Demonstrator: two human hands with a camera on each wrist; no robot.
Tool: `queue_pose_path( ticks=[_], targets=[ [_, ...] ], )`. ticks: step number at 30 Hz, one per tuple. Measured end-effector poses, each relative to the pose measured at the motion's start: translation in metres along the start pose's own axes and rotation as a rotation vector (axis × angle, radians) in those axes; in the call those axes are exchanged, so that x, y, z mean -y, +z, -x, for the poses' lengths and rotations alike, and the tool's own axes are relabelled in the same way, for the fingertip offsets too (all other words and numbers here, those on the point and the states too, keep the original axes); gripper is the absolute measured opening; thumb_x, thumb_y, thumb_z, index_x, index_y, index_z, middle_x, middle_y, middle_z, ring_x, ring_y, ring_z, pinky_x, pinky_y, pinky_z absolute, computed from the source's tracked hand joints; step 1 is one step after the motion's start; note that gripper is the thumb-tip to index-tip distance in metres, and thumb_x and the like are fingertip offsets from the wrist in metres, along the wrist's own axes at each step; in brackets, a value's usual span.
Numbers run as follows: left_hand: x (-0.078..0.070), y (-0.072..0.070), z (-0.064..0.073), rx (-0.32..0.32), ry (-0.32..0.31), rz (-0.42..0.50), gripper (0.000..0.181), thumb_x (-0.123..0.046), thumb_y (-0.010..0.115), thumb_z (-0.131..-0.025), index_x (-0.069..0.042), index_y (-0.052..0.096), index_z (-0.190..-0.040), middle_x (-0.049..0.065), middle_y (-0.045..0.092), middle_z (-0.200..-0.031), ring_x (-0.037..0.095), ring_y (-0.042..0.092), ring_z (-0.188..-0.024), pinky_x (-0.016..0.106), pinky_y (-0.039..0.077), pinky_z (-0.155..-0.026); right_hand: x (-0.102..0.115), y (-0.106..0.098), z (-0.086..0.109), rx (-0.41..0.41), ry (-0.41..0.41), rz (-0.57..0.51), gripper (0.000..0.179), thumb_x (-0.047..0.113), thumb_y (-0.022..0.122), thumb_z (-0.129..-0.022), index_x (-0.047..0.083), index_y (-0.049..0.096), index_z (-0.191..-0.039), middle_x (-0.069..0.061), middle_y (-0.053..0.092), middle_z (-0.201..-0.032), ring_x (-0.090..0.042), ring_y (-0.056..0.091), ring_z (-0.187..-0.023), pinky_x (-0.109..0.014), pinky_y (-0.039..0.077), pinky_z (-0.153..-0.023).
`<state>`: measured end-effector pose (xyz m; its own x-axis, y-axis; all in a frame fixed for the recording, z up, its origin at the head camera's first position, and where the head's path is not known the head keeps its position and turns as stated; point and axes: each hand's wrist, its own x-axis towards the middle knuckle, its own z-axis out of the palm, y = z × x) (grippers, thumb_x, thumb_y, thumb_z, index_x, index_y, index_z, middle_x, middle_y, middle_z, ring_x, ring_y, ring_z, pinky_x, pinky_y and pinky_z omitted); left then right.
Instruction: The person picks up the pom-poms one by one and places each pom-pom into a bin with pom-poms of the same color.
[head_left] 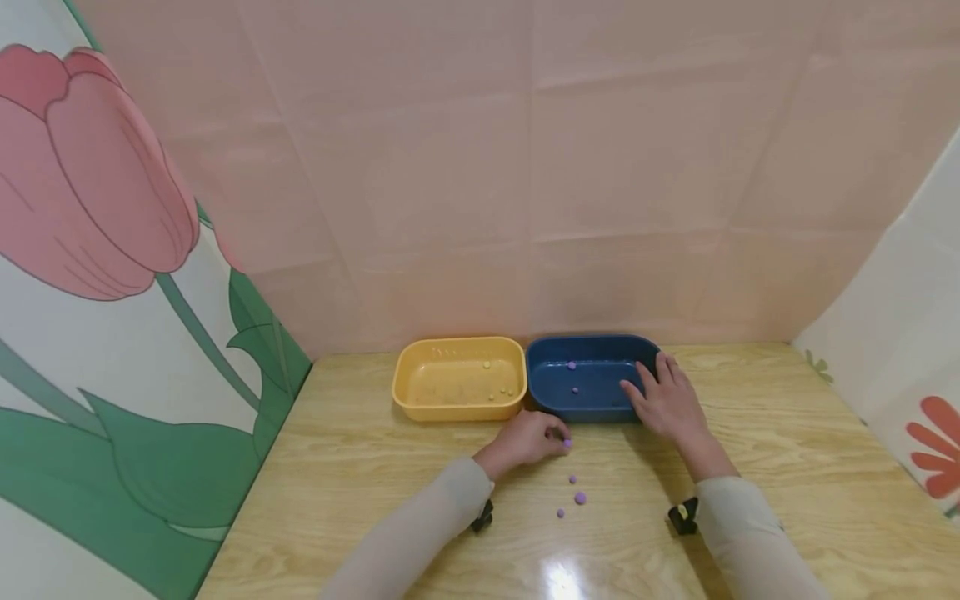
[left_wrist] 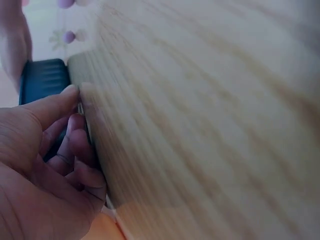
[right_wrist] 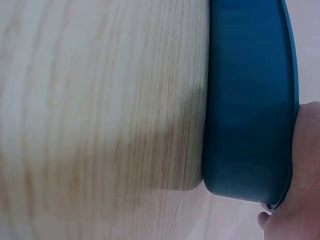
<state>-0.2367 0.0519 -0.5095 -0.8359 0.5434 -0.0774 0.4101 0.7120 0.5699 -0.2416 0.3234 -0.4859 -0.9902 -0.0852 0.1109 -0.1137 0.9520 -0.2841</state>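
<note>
My left hand [head_left: 531, 437] is low over the table in front of the bins, its fingers curled, pinching a small purple ball [head_left: 567, 444] at the fingertips. In the left wrist view the left hand [left_wrist: 45, 155] has thumb and fingers close together, and the ball cannot be made out. My right hand [head_left: 670, 402] rests at the right end of the blue bin [head_left: 592, 414], fingers spread over its rim and into it. Two purple balls [head_left: 572, 366] lie inside that bin. Several purple balls [head_left: 581, 498] lie loose on the table between my forearms.
A yellow bin [head_left: 459, 412] with several small yellow balls [head_left: 487, 365] stands left of the blue one, against it. Both stand at the back of the wood-grain table [head_left: 337, 500], before a pink wall covering [head_left: 442, 192]. Flower-printed panels [head_left: 112, 183] flank the table.
</note>
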Motion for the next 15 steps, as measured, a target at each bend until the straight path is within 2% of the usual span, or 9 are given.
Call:
queue_pose_path(
  ticks=[9, 15],
  targets=[
    [-0.01, -0.005, 0.004, -0.002, 0.008, -0.016, 0.01, -0.027, 0.079, -0.09, -0.025, 0.072, -0.097, -0.017, 0.068, -0.085, -0.004, 0.059, -0.079, 0.016, 0.049, -0.077, -0.003, 0.003, -0.001, 0.003, 0.005, -0.009, 0.077, 0.053, 0.032, -0.108, -0.01, 0.033, -0.152, -0.042, 0.007, -0.159, -0.055, 0.006, -0.149, -0.066, 0.009, -0.118],
    [-0.019, -0.011, 0.01, -0.007, -0.013, 0.072, 0.008, -0.024, 0.077, -0.092, -0.025, 0.07, -0.096, -0.016, 0.066, -0.086, -0.001, 0.058, -0.08, 0.016, 0.05, -0.073, -0.002, 0.002, -0.001, -0.002, 0.0, -0.008, 0.076, 0.053, 0.032, -0.108, -0.01, 0.034, -0.152, -0.042, 0.008, -0.159, -0.056, 0.007, -0.148, -0.066, 0.01, -0.118]
  ],
)
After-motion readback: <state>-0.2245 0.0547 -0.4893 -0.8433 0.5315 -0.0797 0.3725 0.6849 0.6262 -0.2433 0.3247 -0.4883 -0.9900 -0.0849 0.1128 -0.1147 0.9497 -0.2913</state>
